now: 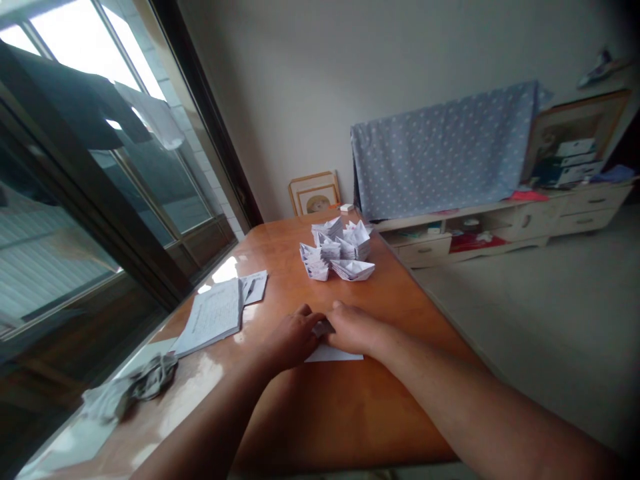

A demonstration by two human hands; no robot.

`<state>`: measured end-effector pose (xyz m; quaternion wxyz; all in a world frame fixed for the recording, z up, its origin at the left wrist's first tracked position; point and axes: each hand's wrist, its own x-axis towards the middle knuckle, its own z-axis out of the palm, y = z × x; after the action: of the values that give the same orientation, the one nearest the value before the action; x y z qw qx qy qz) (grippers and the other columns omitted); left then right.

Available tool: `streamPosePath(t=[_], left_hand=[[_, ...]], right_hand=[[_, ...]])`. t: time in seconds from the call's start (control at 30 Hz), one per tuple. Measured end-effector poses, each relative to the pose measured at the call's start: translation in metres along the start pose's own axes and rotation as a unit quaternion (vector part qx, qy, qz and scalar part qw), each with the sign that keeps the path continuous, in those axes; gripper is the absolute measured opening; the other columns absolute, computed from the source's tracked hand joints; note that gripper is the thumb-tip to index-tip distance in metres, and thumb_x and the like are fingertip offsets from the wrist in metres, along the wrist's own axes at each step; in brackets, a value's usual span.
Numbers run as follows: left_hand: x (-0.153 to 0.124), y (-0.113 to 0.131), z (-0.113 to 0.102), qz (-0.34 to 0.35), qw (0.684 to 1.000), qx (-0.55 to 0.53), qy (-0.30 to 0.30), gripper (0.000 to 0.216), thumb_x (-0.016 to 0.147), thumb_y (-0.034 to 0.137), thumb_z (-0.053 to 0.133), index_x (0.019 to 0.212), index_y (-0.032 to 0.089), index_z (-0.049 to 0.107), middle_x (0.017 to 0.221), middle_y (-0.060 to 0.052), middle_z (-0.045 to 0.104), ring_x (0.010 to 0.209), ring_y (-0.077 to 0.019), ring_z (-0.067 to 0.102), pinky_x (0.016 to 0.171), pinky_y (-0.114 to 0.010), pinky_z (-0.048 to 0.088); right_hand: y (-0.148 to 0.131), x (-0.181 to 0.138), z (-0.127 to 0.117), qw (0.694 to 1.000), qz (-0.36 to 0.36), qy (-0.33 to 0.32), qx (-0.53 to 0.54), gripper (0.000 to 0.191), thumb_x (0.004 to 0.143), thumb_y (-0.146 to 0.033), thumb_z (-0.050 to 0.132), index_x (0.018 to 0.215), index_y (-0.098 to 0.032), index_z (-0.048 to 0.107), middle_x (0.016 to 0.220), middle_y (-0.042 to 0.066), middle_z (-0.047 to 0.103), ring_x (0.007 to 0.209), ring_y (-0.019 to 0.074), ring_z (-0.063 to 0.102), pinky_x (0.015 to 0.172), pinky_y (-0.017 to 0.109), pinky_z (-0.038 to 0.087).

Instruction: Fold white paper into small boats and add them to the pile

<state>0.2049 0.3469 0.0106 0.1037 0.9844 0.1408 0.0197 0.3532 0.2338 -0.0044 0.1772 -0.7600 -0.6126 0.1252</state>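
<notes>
The left hand (289, 340) and the right hand (353, 329) sit close together, almost touching, and both press down on a sheet of white paper (334, 356). A small bit of the paper pokes up between them, but the hands hide most of it, so I cannot tell if they pinch it or just push on it. The paper lies flat on the wooden tabletop (320, 427), and that hard top seems to give the hands a firm place to push. At 12 o'clock, a little way off, sits a heap of folded paper boats (338, 250). They seem to be kept together so the space by the hands stays free. At 10 o'clock lie a notebook (210, 317) and a loose paper (255, 287), and at 8 o'clock a crumpled grey cloth (135, 387) sits near the edge. Past the boats, a framed picture (315, 193) leans on the wall. At 2 o'clock stands a low white cabinet (505, 227) beside a blue dotted cloth (440, 153), which hangs down over something.
</notes>
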Motion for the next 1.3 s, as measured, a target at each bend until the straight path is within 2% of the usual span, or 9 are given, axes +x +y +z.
streamPosePath(t=[0.13, 0.37, 0.63, 0.8, 0.93, 1.07, 1.3], left_hand=[[0.008, -0.003, -0.007, 0.010, 0.999, -0.007, -0.038, 0.039, 0.082, 0.011, 0.054, 0.117, 0.021, 0.066, 0.107, -0.006, 0.059, 0.089, -0.0184, 0.067, 0.086, -0.031, 0.053], [0.011, -0.010, -0.013, 0.036, 0.998, -0.007, -0.055, 0.041, 0.078, 0.011, 0.057, 0.118, 0.022, 0.063, 0.108, -0.005, 0.058, 0.087, -0.0167, 0.064, 0.082, -0.028, 0.052], [0.008, -0.017, -0.015, 0.060, 0.997, 0.005, -0.043, 0.037, 0.075, 0.011, 0.060, 0.110, 0.022, 0.065, 0.104, -0.005, 0.061, 0.086, -0.0188, 0.065, 0.079, -0.029, 0.051], [0.001, -0.019, -0.016, 0.068, 0.997, 0.002, -0.042, 0.031, 0.083, 0.014, 0.056, 0.112, 0.021, 0.066, 0.102, -0.006, 0.062, 0.087, -0.0191, 0.066, 0.080, -0.029, 0.051], [-0.002, -0.018, -0.016, 0.072, 0.996, 0.007, -0.044, 0.043, 0.082, 0.011, 0.055, 0.122, 0.024, 0.065, 0.105, -0.005, 0.061, 0.087, -0.0183, 0.066, 0.081, -0.028, 0.051], [0.003, -0.017, -0.019, 0.059, 0.996, 0.008, -0.071, 0.056, 0.077, 0.010, 0.057, 0.130, 0.027, 0.062, 0.104, -0.004, 0.060, 0.084, -0.0176, 0.065, 0.079, -0.027, 0.051], [0.014, -0.016, -0.027, 0.051, 0.993, 0.028, -0.106, 0.052, 0.074, 0.015, 0.063, 0.125, 0.027, 0.064, 0.097, -0.002, 0.064, 0.081, -0.0188, 0.064, 0.074, -0.028, 0.051]], right_hand=[[0.002, 0.001, 0.003, 1.000, 0.013, 0.006, 0.016, 0.044, 0.088, -0.046, 0.063, 0.118, -0.013, 0.066, 0.115, 0.019, 0.069, 0.102, 0.0297, 0.068, 0.079, 0.031, 0.047], [0.002, 0.001, 0.004, 1.000, 0.018, 0.005, 0.014, 0.053, 0.083, -0.052, 0.067, 0.121, -0.015, 0.065, 0.115, 0.018, 0.069, 0.103, 0.0311, 0.069, 0.079, 0.032, 0.048], [-0.002, -0.001, -0.005, 1.000, -0.001, -0.012, -0.001, 0.048, 0.086, -0.054, 0.064, 0.121, -0.022, 0.070, 0.119, 0.013, 0.069, 0.103, 0.0298, 0.069, 0.082, 0.031, 0.050], [-0.004, -0.002, -0.007, 1.000, 0.007, -0.017, -0.009, 0.047, 0.086, -0.053, 0.065, 0.119, -0.021, 0.072, 0.121, 0.014, 0.068, 0.106, 0.0304, 0.068, 0.084, 0.030, 0.050], [-0.002, -0.001, -0.004, 1.000, 0.012, -0.017, -0.011, 0.049, 0.086, -0.050, 0.065, 0.121, -0.017, 0.070, 0.121, 0.017, 0.068, 0.104, 0.0320, 0.068, 0.083, 0.033, 0.050], [-0.001, 0.000, -0.003, 1.000, 0.000, -0.014, -0.011, 0.052, 0.085, -0.049, 0.065, 0.125, -0.016, 0.068, 0.121, 0.018, 0.067, 0.104, 0.0331, 0.068, 0.082, 0.034, 0.049], [-0.001, -0.002, -0.004, 1.000, -0.015, -0.011, -0.006, 0.049, 0.087, -0.051, 0.062, 0.126, -0.022, 0.068, 0.118, 0.014, 0.068, 0.102, 0.0302, 0.069, 0.081, 0.032, 0.048]])
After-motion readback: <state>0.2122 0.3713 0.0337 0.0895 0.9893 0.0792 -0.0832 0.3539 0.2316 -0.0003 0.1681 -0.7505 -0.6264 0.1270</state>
